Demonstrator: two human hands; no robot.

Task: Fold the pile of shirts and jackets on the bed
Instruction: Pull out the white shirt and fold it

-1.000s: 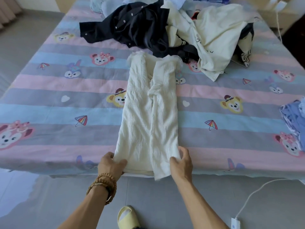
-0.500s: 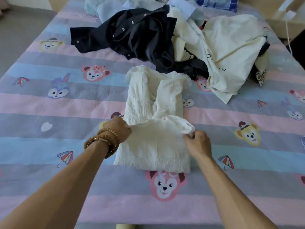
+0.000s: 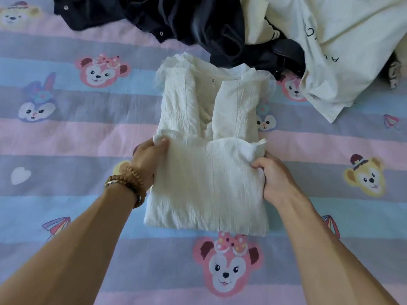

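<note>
A white crinkled shirt [image 3: 209,181] lies on the bed, its sides folded inward and its lower half doubled up over the middle. My left hand [image 3: 147,159], with a bead bracelet at the wrist, pinches the left corner of the folded-up edge. My right hand [image 3: 273,175] grips the right corner of that same edge. Beyond the shirt lies the pile: a dark navy jacket [image 3: 198,23] with snap buttons and a cream garment [image 3: 330,47] with dark lettering.
The bed is covered by a sheet [image 3: 66,128] with pink, blue and lilac stripes and cartoon bear and rabbit faces. The pile fills the far edge of the view; bare sheet lies left, right and in front of the shirt.
Both hands lifted the shirt's bottom hem from the bed's near edge and carried it up over the middle, halving its length. The view has closed in on the shirt.
</note>
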